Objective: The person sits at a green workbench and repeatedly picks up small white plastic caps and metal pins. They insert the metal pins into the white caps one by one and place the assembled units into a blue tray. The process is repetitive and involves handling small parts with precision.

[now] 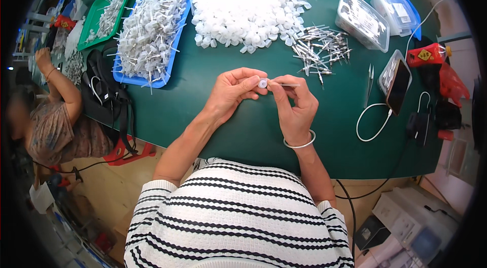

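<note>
Above the green table my left hand point(237, 88) pinches a small white plastic cap point(262, 84) between thumb and fingers. Right beside it my right hand point(292, 99) grips a thin metal pin point(290, 85), whose free end points to the right. The pin's other end is hidden by my right fingertips, close against the cap, so I cannot tell whether the two are joined. Beyond my hands lies a big heap of white caps point(248, 4) spilling from a clear bag. To its right is a loose pile of metal pins point(322, 47).
A blue tray point(161, 83) and a green tray point(91, 42) hold white pieces with pins. Clear boxes point(362, 37), tweezers point(370, 83), a phone point(398, 87) with a white cable and a red bottle point(427, 55) lie right. A black bag point(101, 88) and another person point(58, 121) are left.
</note>
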{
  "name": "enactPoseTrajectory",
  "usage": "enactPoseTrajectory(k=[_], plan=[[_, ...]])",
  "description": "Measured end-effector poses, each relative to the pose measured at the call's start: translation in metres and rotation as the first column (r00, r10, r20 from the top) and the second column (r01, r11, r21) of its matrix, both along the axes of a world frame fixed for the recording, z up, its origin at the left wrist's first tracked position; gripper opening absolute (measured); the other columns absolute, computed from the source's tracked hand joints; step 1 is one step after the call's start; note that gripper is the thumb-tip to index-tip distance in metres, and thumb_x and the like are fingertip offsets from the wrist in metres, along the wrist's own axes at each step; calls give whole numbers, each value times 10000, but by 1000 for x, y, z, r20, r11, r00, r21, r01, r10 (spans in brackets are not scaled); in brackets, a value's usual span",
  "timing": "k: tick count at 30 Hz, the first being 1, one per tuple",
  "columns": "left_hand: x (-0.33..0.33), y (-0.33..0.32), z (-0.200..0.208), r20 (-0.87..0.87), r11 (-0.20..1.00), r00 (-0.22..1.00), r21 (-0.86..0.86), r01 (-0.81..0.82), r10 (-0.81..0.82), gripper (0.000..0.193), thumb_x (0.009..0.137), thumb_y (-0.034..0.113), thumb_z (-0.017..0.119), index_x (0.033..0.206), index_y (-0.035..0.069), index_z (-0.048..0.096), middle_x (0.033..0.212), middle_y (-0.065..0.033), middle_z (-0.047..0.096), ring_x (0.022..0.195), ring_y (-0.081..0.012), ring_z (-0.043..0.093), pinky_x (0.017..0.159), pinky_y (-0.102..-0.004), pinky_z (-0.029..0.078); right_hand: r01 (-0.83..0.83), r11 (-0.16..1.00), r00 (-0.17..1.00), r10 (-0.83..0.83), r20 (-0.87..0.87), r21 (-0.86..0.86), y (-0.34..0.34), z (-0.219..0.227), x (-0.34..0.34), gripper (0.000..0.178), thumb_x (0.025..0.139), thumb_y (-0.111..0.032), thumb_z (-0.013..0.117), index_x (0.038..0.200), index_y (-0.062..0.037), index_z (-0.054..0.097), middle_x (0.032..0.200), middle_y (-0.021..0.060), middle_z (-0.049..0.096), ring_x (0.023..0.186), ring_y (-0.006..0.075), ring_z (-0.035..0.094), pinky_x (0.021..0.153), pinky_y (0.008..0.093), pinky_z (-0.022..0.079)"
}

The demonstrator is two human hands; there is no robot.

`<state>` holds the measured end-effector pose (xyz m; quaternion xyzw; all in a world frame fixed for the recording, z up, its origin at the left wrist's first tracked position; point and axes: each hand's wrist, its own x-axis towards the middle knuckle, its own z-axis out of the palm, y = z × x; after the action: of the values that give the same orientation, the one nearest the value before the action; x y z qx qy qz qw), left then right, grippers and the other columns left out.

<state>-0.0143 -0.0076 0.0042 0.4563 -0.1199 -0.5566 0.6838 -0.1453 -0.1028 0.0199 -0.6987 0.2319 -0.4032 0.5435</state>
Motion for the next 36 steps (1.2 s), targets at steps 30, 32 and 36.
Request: enactPoseTrajectory(k=[30,32,36], plan=[[3,1,-2,-45,999,998,-4,40,-40,220,888,128,612,1048,-23,630,905,-98,671,791,-138,659,661,-205,543,-29,999,999,29,-16,-46,-1,0,-1,100,824,-35,662,903,1,613,842,80,663,706,170,657,638,268,541],[3,1,-1,-48,999,998,-2,43,-43,220,888,128,612,1047,-23,631,904,-98,671,789,-138,659,661,-205,544,-24,999,1000,24,-13,-37,-1,-1,-1,102,825,-36,661,906,1,611,840,80,664,706,170,659,638,267,542],[3,1,-2,-52,999,998,0,43,-43,219,887,128,613,1045,-23,632,902,-96,671,787,-137,659,661,-205,543,-22,999,1000,21,-11,-35,-1,-1,-1,99,826,-38,660,901,0,606,833,77,664,696,169,658,631,266,539]])
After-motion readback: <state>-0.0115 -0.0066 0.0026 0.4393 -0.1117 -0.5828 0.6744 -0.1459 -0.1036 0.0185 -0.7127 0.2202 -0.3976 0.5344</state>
